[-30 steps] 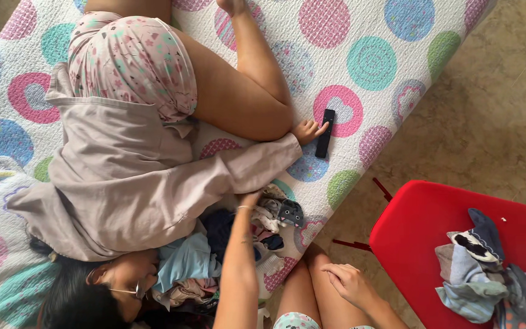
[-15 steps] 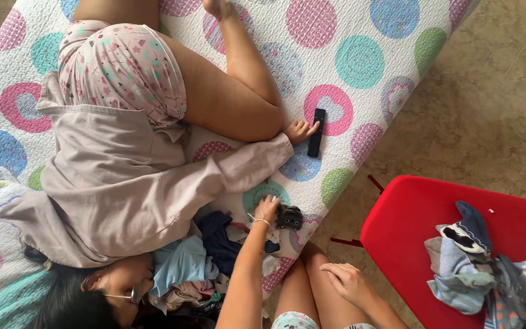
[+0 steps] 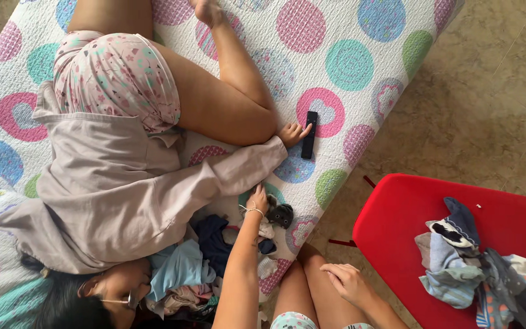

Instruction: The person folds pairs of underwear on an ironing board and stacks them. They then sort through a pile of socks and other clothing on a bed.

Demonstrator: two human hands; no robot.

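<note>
My left hand reaches out over a heap of small clothes at the edge of the bed. Its fingers curl down onto the quilt beside a dark grey sock and a white piece of cloth. The fingertips are hidden, so whether they grip anything is unclear. My right hand rests on my bare thigh, fingers loose, holding nothing.
A person in a lilac shirt lies curled on the dotted quilt, one hand touching a black remote. To the right, a red chair carries a pile of socks. Tiled floor lies beyond.
My left hand came out of the clothes heap, went right to the grey sock, then drew back slightly left. The view drifted a little. My right hand stayed on the thigh.
</note>
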